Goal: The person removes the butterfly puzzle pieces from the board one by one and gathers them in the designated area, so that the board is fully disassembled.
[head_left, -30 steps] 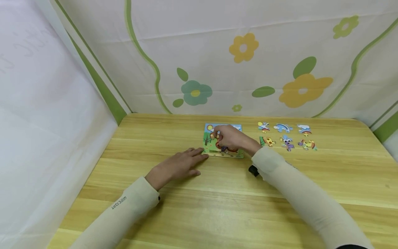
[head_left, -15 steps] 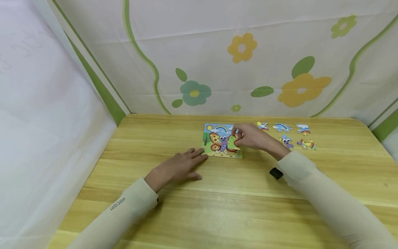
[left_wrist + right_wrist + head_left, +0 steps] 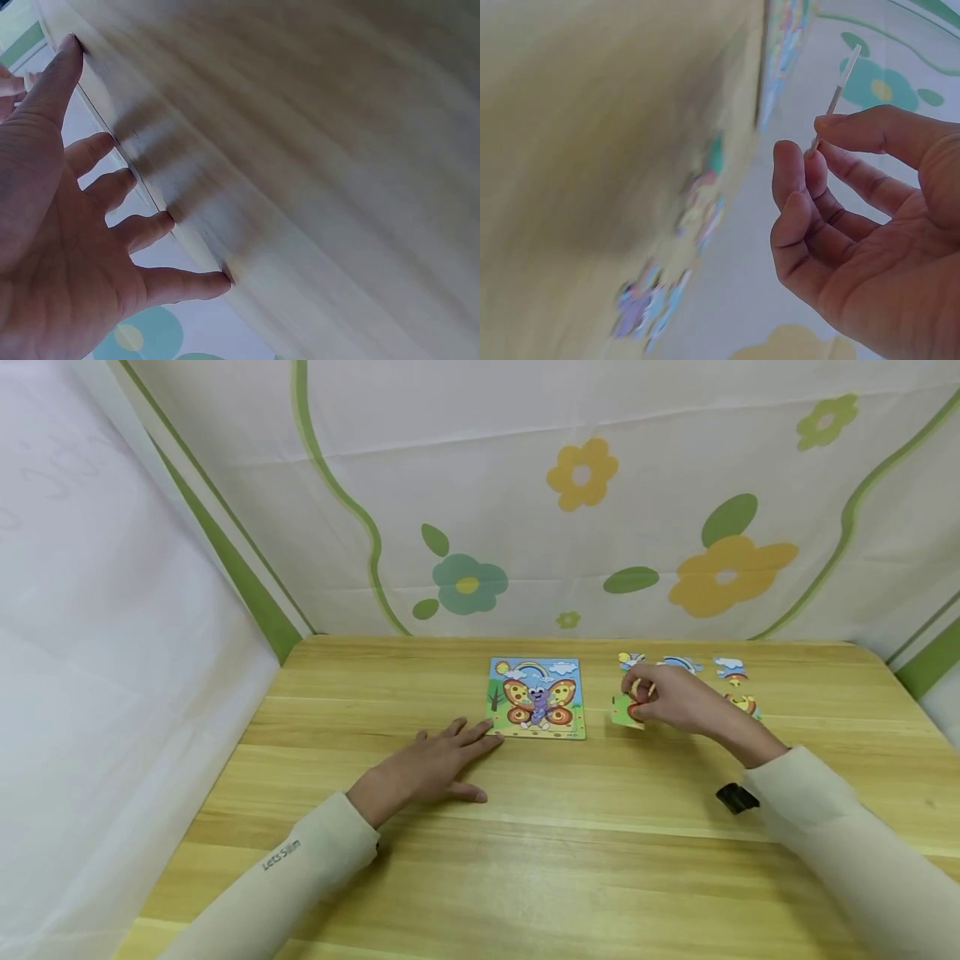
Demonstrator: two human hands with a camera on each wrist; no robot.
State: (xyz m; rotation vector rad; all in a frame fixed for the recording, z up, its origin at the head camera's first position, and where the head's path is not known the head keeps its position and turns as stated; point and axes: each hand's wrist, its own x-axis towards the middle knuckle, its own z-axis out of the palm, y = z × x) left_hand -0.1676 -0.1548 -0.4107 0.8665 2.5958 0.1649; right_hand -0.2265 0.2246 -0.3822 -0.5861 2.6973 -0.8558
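Note:
My right hand (image 3: pixel 678 697) pinches a flat green puzzle piece with red wing parts (image 3: pixel 622 710) between thumb and fingers, to the right of the puzzle board. In the right wrist view this piece (image 3: pixel 846 71) shows edge-on, above the tabletop. The board (image 3: pixel 513 734) carries a butterfly picture with a sun, rainbow and clouds. At its lower left corner my left hand (image 3: pixel 433 766) lies with fingers spread, fingertips on the table and right at the board's edge. From the left wrist view, the spread fingers (image 3: pixel 161 289) touch the wood.
Several loose pieces lie right of the board: a sun piece (image 3: pixel 630 659), a rainbow piece (image 3: pixel 680 662), a cloud piece (image 3: pixel 730 670) and a yellow one (image 3: pixel 742 703). My right hand covers others. A flower-printed cloth (image 3: pixel 480 493) rises behind the wooden table (image 3: pixel 570 860).
The right hand has lifted the green piece off the board and carried it right, toward the loose pieces. The butterfly picture is now uncovered. My left hand stays by the board's corner.

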